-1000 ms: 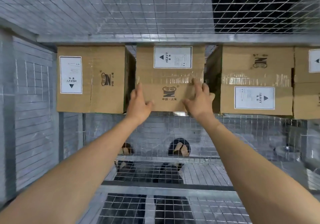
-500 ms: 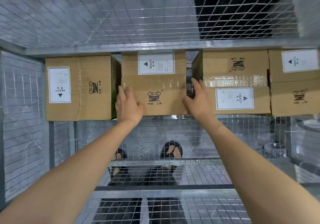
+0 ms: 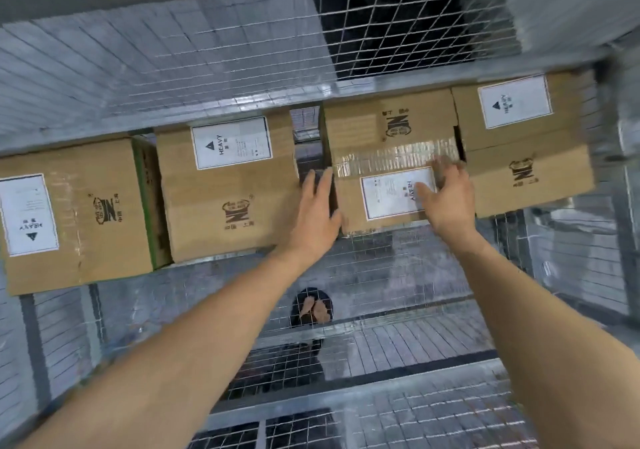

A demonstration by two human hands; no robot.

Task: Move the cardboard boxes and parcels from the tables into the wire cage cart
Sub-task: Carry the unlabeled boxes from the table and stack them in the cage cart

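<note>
Bracketing the taped box [image 3: 391, 129] with straight, empty fingers [image 3: 323, 185], left hand [image 3: 313, 213] at its left edge, right hand [image 3: 446, 202] over its label [image 3: 388, 195].

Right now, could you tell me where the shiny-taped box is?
Head view, right of centre: the taped box is third from the left in the row, left hand at its left edge, right hand over its label.
</note>
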